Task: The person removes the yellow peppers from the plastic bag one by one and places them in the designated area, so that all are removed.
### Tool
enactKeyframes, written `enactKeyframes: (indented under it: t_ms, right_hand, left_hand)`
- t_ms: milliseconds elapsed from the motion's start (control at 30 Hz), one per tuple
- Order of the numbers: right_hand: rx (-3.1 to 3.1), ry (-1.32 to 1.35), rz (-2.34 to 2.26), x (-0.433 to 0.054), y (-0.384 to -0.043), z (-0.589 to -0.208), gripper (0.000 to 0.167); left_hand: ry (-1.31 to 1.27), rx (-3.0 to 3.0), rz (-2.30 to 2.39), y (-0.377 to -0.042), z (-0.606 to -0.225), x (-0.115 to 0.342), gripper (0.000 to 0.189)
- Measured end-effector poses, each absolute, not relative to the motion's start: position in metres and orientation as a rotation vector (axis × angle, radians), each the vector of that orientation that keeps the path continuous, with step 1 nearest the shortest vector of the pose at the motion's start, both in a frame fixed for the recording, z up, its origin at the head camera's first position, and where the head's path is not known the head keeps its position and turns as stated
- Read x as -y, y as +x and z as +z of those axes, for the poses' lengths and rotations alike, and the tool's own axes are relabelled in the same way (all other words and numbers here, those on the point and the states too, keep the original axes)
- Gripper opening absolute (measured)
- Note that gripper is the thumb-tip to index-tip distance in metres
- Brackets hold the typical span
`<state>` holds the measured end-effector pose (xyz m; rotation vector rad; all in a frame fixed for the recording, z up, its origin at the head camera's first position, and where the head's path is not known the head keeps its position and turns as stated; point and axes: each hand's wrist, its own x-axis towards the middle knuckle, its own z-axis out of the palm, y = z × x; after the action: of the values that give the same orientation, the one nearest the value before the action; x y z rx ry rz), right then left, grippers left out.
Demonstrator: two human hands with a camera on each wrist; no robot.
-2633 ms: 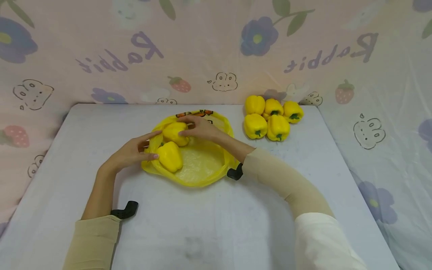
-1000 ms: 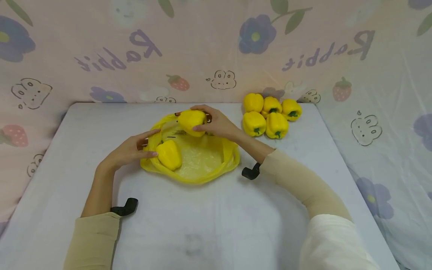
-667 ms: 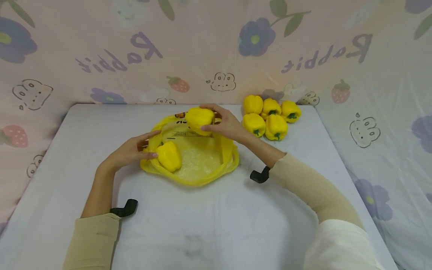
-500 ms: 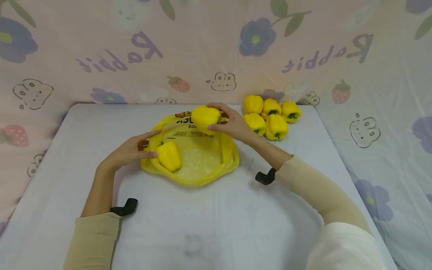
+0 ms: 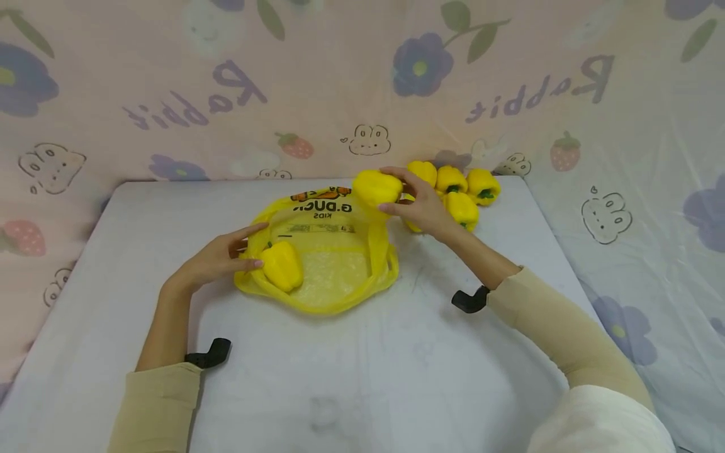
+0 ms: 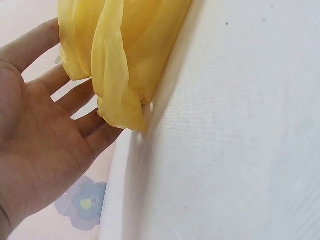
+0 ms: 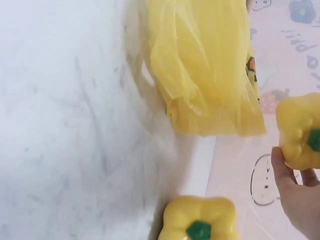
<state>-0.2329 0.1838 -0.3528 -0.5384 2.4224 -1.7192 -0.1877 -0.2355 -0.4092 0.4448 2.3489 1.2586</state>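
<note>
My right hand (image 5: 425, 211) holds a yellow bell pepper (image 5: 376, 189) between thumb and fingers, above the right back rim of a yellow plastic bag (image 5: 331, 308). In the right wrist view that pepper (image 7: 297, 127) shows its green stem end. The bag stands with its mouth spread, and one yellow bell pepper (image 5: 283, 267) lies inside at its left. My left hand (image 5: 212, 261) is at the bag's left side, its thumb tip by that pepper. In the left wrist view its extended fingers (image 6: 82, 95) lie against the bag, their tips hidden behind the plastic.
Several more yellow bell peppers (image 5: 461, 211) are grouped at the back right of the white table (image 5: 340, 377), partly hidden by my right hand. A printed cloth (image 5: 317, 82) hangs behind the table's back edge. Black wrist mounts (image 5: 470, 301) stick out at both wrists.
My right hand has lifted the bell pepper from the left part of the bag and carried it right, past the bag's back rim. My left hand stays at the bag's left side.
</note>
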Motion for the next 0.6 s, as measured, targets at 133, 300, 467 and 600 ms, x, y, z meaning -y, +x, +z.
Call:
enactKeyframes:
  t_ms: [133,300,467,600]
  right_hand:
    - [-2.470,-0.512,-1.716,-0.199,-0.231,-0.351,0.064]
    - [-2.494,-0.469,-1.745,-0.218,-0.228,-0.350,0.063]
    - [-2.561,-0.378,-1.721,-0.235,-0.224,-0.350,0.063]
    - [-2.604,-0.348,-1.697,-0.248,-0.220,-0.352,0.064]
  left_hand:
    - [0.443,-2.350,1.266,-0.186,-0.409,0.235,0.078]
    - [0.449,-2.353,1.271,-0.186,-0.408,0.236,0.078]
    - [0.448,-2.349,1.266,-0.186,-0.409,0.236,0.078]
    - [0.446,-2.358,1.248,-0.185,-0.410,0.236,0.078]
